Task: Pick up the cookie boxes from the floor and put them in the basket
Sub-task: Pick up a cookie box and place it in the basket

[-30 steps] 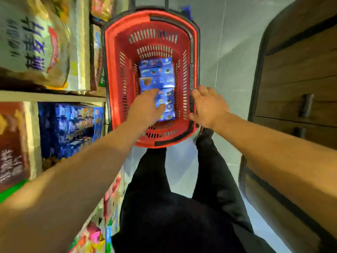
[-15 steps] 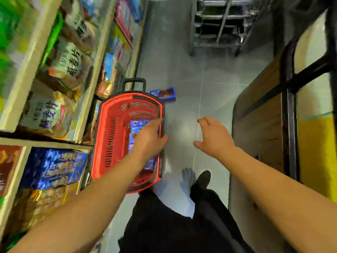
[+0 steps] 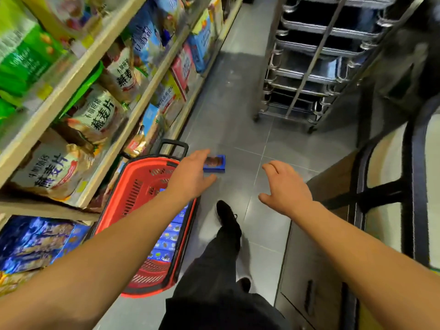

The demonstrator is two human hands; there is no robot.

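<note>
1. Nearest, our leg and black shoe (image 3: 228,217) step forward on the grey floor (image 3: 238,110), beside a dark cabinet (image 3: 307,270) on the right.
2. Left of the leg stands the red basket (image 3: 133,201), tight against the shelves (image 3: 71,75); blue cookie boxes in the basket (image 3: 166,244) already lie stacked inside.
3. Above the basket's far corner our left hand (image 3: 190,177) reaches forward, its fingers (image 3: 202,154) straight and spread, holding nothing.
4. Our right hand (image 3: 283,186) hangs over bare floor, fingers loosely curled, also empty.
5. Just past the left fingertips one blue cookie box (image 3: 215,163) lies flat on the floor, beyond the basket's black handle (image 3: 173,146).
6. Farther off stands a metal tray rack (image 3: 321,58).
7. We judge the step in hand to be the reach for that last visible box; next we need to stoop lower, close the fingers across its narrow sides, and carry it back to the basket.
</note>
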